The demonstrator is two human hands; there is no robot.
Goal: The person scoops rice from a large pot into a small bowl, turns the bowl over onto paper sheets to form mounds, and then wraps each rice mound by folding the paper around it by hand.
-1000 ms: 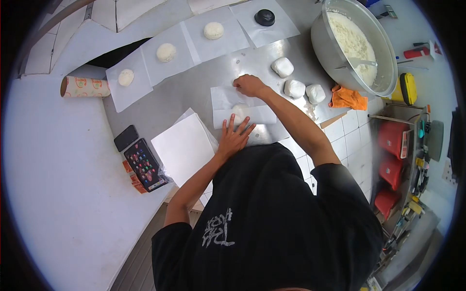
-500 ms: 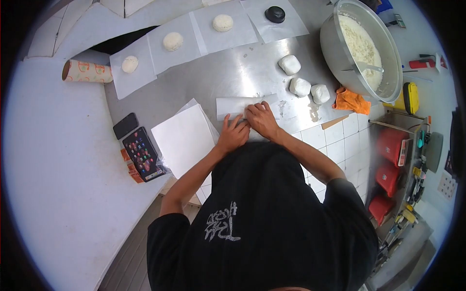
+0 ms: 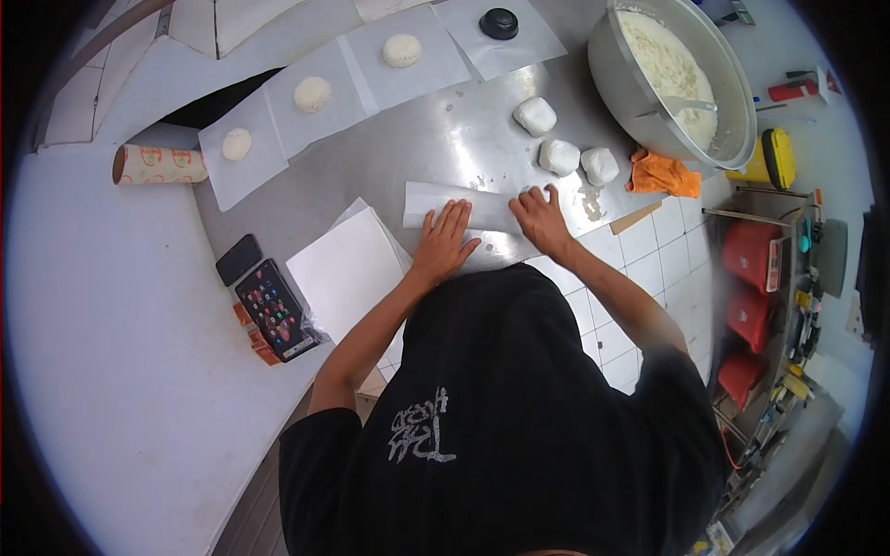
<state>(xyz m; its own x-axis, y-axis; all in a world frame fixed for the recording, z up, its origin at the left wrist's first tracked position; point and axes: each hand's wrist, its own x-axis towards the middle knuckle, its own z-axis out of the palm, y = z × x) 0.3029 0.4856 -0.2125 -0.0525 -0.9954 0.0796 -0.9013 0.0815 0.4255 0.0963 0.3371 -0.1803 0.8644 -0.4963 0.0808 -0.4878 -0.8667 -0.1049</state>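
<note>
In front of me on the steel table lies a folded white paper wrap (image 3: 489, 208), its contents hidden. My left hand (image 3: 447, 238) rests flat on its left part, fingers stretched out and thumb apart. At the wrap's right end, my right hand (image 3: 544, 222) has its fingers curled in and closed on the paper. Three white wrapped parcels (image 3: 559, 157) sit beyond my right hand. A stack of white paper sheets (image 3: 343, 269) lies left of my left hand.
Rice mounds (image 3: 312, 94) and a black round mould (image 3: 499, 24) sit on paper sheets at the back. A large metal pot (image 3: 604, 83) of rice with a scoop, an orange cloth (image 3: 663, 174), a phone (image 3: 239, 260), a tablet (image 3: 275, 309) and a patterned roll (image 3: 162, 165) surround the work area.
My hands have moved apart: the left now lies flat on the wrap, the right has shifted to its right end. The view has shifted slightly.
</note>
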